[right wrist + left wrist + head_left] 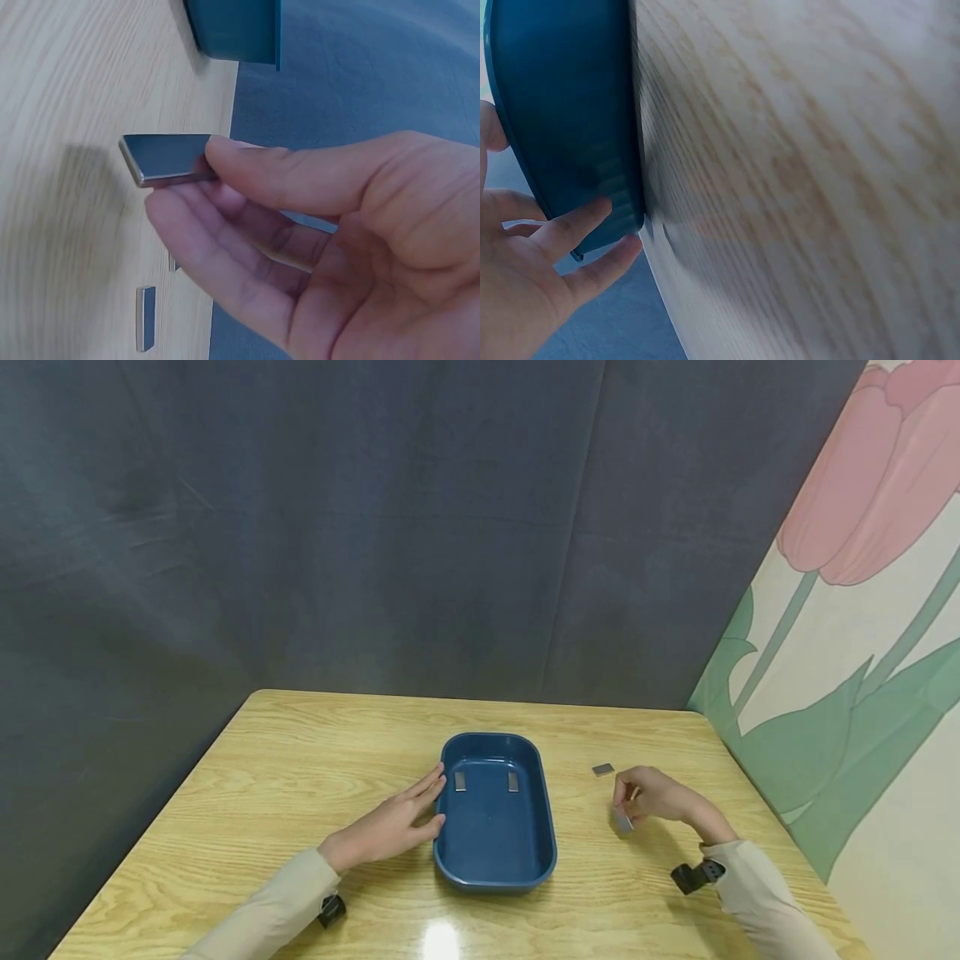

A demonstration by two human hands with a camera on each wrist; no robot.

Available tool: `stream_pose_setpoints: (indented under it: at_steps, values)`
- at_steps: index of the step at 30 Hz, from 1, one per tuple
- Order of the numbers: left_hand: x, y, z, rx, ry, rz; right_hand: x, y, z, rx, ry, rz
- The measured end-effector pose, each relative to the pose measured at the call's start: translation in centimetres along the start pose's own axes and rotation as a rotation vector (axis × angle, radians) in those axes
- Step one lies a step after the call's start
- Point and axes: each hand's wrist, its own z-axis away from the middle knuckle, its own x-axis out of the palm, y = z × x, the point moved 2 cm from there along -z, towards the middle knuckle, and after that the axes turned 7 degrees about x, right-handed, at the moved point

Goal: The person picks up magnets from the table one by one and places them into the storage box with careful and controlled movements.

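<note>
Against the left side of a blue plastic tray (pixel 492 887), my left hand (pixel 390 828) rests with extended fingers. In the left wrist view, its fingertips touch the outer wall of the tray (pixel 562 97). To the right of the tray, my right hand (pixel 654 795) pinches a small, shiny rectangular metal block (pixel 169 156) between thumb and fingers, tilted above the table. Two similar metal blocks, one on the left (pixel 460 782) and one on the right (pixel 513 782), lie apart on the tray floor. Another metal block (pixel 603 769) lies on the table just beyond my right hand.
The light wooden table (pixel 322 752) extends around the tray. A dark curtain (pixel 420 543) hangs behind it, and a wall painted with tulips (pixel 847 635) borders the right. Partly behind the right fingers, a sliver of something shiny (pixel 174 264) shows near the loose block.
</note>
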Motion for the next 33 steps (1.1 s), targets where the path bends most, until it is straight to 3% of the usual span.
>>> stream_pose_setpoints:
  at_steps: [12, 33]
  values:
    - [-0.1, 0.0, 0.0, 0.008, -0.003, 0.001, 0.0, -0.6, -0.2, 0.003, -0.011, -0.092]
    - [0.1, -0.1, 0.0, 0.008, 0.005, 0.011, 0.1, -1.7, -0.2, -0.038, -0.035, -0.137]
